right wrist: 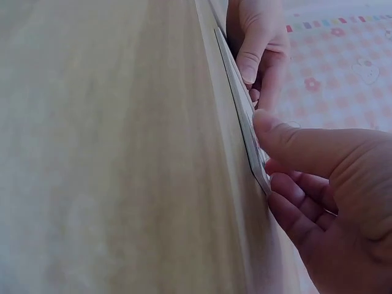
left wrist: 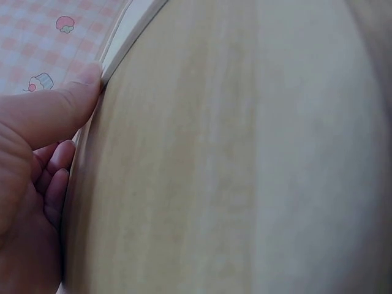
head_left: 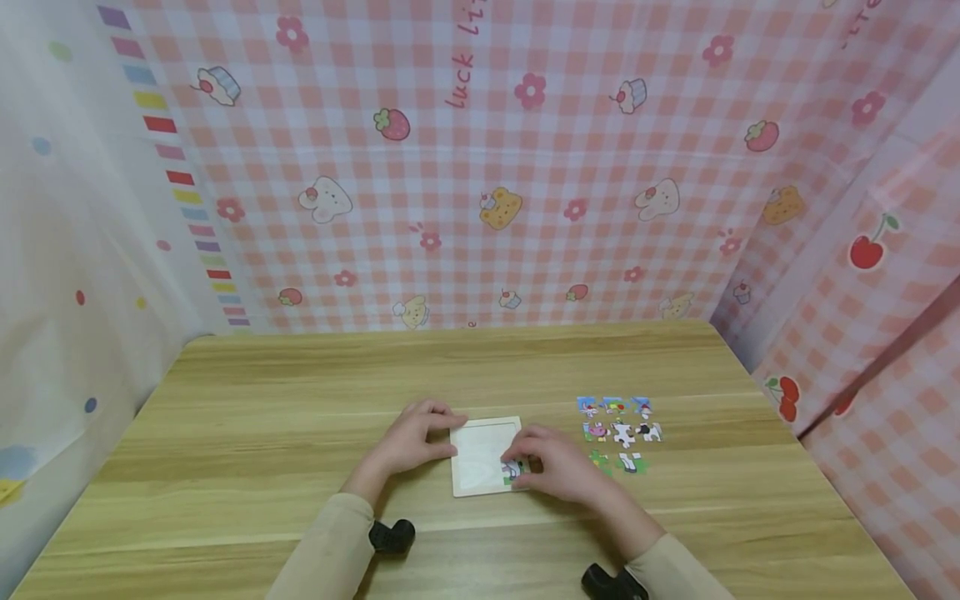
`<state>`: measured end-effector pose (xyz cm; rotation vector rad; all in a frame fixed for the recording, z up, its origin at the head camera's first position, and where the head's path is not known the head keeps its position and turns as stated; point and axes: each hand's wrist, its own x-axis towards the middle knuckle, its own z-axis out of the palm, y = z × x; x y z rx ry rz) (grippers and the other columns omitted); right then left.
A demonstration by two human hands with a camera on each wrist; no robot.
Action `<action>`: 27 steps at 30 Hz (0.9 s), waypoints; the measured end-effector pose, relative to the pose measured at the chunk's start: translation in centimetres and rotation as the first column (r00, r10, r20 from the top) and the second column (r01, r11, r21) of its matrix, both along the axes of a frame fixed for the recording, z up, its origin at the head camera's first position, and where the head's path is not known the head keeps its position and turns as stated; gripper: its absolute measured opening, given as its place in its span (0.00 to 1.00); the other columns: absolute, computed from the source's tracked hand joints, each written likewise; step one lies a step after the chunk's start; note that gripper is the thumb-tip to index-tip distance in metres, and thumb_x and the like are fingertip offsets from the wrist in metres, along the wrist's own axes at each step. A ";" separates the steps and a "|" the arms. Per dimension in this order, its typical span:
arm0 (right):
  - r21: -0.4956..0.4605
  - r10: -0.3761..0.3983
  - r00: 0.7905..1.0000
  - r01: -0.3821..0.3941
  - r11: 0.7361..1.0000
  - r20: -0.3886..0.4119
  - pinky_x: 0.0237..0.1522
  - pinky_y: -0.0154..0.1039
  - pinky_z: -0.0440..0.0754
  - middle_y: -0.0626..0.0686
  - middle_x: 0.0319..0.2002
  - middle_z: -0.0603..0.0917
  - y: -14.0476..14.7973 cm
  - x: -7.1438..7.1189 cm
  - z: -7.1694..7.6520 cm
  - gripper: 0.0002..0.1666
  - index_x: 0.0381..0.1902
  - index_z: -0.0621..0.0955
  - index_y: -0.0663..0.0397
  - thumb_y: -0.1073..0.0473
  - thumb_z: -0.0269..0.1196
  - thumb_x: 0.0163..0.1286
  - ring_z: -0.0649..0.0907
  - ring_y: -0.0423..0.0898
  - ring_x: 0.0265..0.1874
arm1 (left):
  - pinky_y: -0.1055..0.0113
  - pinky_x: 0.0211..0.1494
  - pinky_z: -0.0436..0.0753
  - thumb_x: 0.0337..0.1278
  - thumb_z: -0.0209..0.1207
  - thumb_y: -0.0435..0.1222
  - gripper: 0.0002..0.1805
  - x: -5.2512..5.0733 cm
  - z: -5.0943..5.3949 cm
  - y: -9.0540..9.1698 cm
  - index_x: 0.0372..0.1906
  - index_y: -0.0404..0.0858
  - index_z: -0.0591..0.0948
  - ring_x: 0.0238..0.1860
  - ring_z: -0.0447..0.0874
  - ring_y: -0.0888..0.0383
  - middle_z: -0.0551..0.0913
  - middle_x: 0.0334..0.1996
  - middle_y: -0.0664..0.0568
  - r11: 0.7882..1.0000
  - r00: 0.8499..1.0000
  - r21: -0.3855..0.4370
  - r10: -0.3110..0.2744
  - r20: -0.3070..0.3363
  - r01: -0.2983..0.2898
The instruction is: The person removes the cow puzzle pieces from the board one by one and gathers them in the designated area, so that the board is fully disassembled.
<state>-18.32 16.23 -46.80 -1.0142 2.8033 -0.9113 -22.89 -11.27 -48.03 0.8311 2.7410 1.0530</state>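
A small square puzzle tray point(head_left: 480, 458) with a pale wooden rim lies flat on the table. My left hand point(head_left: 416, 437) holds it at the left side, index finger by the upper left corner and thumb point(left wrist: 76, 92) against the edge. At the tray's lower right corner, my right hand point(head_left: 558, 464) pinches a puzzle piece point(head_left: 512, 469) printed with green and a pale animal figure. Thumb and index finger span the piece, which sits in or just over the corner; which, I cannot tell. The right wrist view shows the tray's edge point(right wrist: 239, 110) between both hands.
Several loose puzzle pieces point(head_left: 622, 433) lie in rows to the right of the tray, the lowest row close to my right forearm. The wooden table point(head_left: 300, 375) reaches back to a pink checked curtain point(head_left: 450, 208). Black wrist mounts point(head_left: 392, 537) sit under both forearms.
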 end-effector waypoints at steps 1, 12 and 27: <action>0.008 0.001 1.000 -0.001 1.000 -0.004 0.43 0.35 0.76 0.44 0.44 0.82 0.0 0.0 0.0 0.17 0.44 0.87 0.47 0.56 0.75 0.55 0.76 0.39 0.39 | 0.51 0.61 0.72 0.55 0.70 0.37 0.24 0.0 0.0 0.0 0.59 0.42 0.83 0.55 0.72 0.50 0.79 0.52 0.50 1.000 1.000 -0.002 0.000 0.000 0.000; 0.070 -0.001 1.000 0.001 0.998 -0.008 0.47 0.40 0.76 0.43 0.41 0.80 -0.4 -0.3 0.1 0.13 0.38 0.84 0.47 0.57 0.75 0.55 0.76 0.39 0.40 | 0.50 0.62 0.71 0.55 0.70 0.37 0.24 0.0 0.0 -0.1 0.59 0.42 0.83 0.56 0.72 0.49 0.79 0.53 0.49 1.000 1.000 -0.004 0.001 0.007 -0.001; 0.024 -0.060 0.998 0.059 0.998 0.020 0.45 0.39 0.74 0.43 0.38 0.77 -0.7 0.3 -0.1 0.14 0.40 0.81 0.47 0.60 0.74 0.57 0.73 0.41 0.38 | 0.50 0.60 0.72 0.53 0.70 0.37 0.24 0.1 -0.1 0.0 0.58 0.42 0.84 0.55 0.72 0.48 0.79 0.51 0.49 1.000 1.000 0.025 0.000 -0.020 0.000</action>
